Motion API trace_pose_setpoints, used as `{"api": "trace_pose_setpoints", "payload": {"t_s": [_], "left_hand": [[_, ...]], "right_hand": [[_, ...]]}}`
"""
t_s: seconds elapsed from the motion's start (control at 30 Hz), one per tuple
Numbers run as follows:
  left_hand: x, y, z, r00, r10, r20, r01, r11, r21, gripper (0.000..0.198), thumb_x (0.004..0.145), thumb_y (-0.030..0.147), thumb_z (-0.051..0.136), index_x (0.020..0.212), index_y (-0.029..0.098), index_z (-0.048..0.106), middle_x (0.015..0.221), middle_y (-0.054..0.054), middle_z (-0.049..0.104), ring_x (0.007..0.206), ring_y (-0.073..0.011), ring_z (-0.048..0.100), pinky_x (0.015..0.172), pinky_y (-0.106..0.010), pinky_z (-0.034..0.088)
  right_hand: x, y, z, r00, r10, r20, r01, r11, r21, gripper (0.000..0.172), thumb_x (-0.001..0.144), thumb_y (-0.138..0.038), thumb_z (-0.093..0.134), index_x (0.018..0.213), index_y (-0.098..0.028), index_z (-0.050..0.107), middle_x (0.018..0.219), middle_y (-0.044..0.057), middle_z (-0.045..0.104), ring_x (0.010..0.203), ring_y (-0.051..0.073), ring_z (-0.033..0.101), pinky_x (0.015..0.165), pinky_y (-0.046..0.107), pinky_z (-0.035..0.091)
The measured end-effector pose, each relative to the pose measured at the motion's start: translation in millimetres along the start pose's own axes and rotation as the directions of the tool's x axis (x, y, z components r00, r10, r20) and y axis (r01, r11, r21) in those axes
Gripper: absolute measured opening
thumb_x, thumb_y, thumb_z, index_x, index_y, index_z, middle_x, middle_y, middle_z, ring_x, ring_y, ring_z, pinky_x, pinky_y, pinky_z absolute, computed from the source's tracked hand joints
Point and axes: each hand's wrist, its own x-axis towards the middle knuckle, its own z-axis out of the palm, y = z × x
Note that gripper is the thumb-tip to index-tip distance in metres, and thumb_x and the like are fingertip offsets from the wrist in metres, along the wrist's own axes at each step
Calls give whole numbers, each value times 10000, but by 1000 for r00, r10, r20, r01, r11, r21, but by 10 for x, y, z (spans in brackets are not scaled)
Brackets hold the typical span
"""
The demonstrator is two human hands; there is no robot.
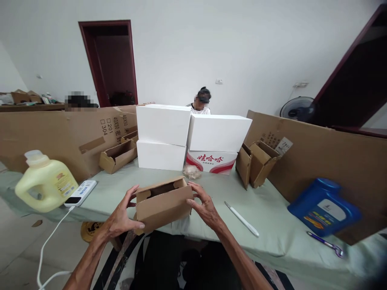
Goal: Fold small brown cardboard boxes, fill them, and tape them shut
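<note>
A small brown cardboard box (165, 207), open along its top, is at the front edge of the table between my two hands. My left hand (125, 215) grips its left end, with the thumb low on the front face and the fingers behind the end. On the right end, my right hand (204, 203) has its thumb on the front and its fingers at the upper corner. Just beyond the box lies a crumpled clear-brown bundle (191, 172) whose kind I cannot make out. A white pen-like tool (242, 218) lies to the right of my right hand.
White boxes (161, 125) stand stacked at the back, beside a red-and-white printed carton (211, 162). Open cardboard boxes (119, 155) flank them. A yellow jug (45, 181) and power strip (81, 193) are left; a blue bottle (325, 207) and purple pen (325, 243) right. A person (201, 102) sits behind.
</note>
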Motion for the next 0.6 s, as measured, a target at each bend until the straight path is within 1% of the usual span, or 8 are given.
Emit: {"api": "trace_pose_setpoints", "payload": {"t_s": [0.07, 0.13, 0.23, 0.33, 0.37, 0.43, 0.5, 0.6], "left_hand": [[-34, 11, 10, 999, 25, 19, -25, 999, -44, 1225, 649, 434, 952, 1628, 306, 227, 1672, -187, 377, 1521, -401, 431, 1165, -552, 478], [-78, 15, 35, 998, 61, -2, -61, 994, -93, 1175, 636, 443, 968, 1565, 307, 263, 1677, -203, 357, 1530, -403, 421, 1159, -561, 472], [-151, 32, 64, 994, 108, -13, -109, 986, -124, 931, 661, 463, 952, 1379, 291, 384, 1666, -205, 357, 1522, -389, 434, 1116, -525, 507], [-199, 106, 37, 989, 120, 85, -119, 993, -22, 734, 705, 452, 914, 1281, 268, 498, 1661, -174, 356, 1526, -383, 413, 1132, -505, 495], [-199, 142, 16, 985, 121, 124, -125, 992, 23, 736, 713, 443, 904, 1316, 267, 521, 1663, -166, 348, 1530, -388, 400, 1146, -509, 484], [-170, 216, -35, 970, 131, 205, -152, 984, 90, 854, 724, 424, 890, 1468, 281, 495, 1664, -154, 330, 1536, -397, 377, 1175, -522, 458], [-103, 276, -86, 944, 152, 291, -196, 972, 130, 1030, 705, 394, 896, 1600, 302, 394, 1653, -140, 328, 1538, -401, 359, 1210, -533, 422], [30, 329, -149, 909, 123, 399, -222, 952, 210, 1241, 605, 322, 937, 1667, 321, 293, 1612, -115, 356, 1521, -400, 364, 1249, -530, 378]], "right_hand": [[-94, -104, -10, 1000, 4, 7, -4, 1000, 10, 461, 939, -522, 736, 1336, -289, 703, 1609, 116, 498, 1468, 318, 478, 1070, 427, 517], [-167, -194, -27, 999, 5, 36, -7, 999, 33, 333, 958, -513, 718, 1180, -269, 757, 1625, 113, 482, 1494, 315, 454, 1144, 448, 466], [-261, -290, -62, 997, 8, 79, -14, 997, 74, 274, 979, -515, 693, 1025, -259, 778, 1635, 87, 472, 1525, 304, 422, 1229, 462, 385], [-345, -337, -98, 993, 22, 120, -28, 999, 44, 316, 974, -557, 687, 1019, -264, 796, 1679, 71, 411, 1555, 310, 377, 1249, 475, 366], [-366, -348, -110, 989, 28, 142, -31, 999, 19, 332, 972, -569, 687, 1057, -269, 802, 1709, 66, 360, 1570, 316, 351, 1253, 483, 361], [-386, -379, -133, 976, 46, 211, -37, 998, -50, 398, 959, -576, 702, 1232, -296, 777, 1768, 54, 222, 1606, 332, 271, 1256, 504, 352], [-365, -434, -160, 956, 77, 283, -35, 988, -151, 583, 924, -555, 753, 1454, -334, 652, 1795, 58, 96, 1620, 353, 227, 1246, 519, 361], [-250, -575, -198, 914, 166, 370, 0, 912, -410, 884, 837, -475, 856, 1616, -386, 445, 1795, 94, 62, 1584, 383, 305, 1217, 520, 394]]}}
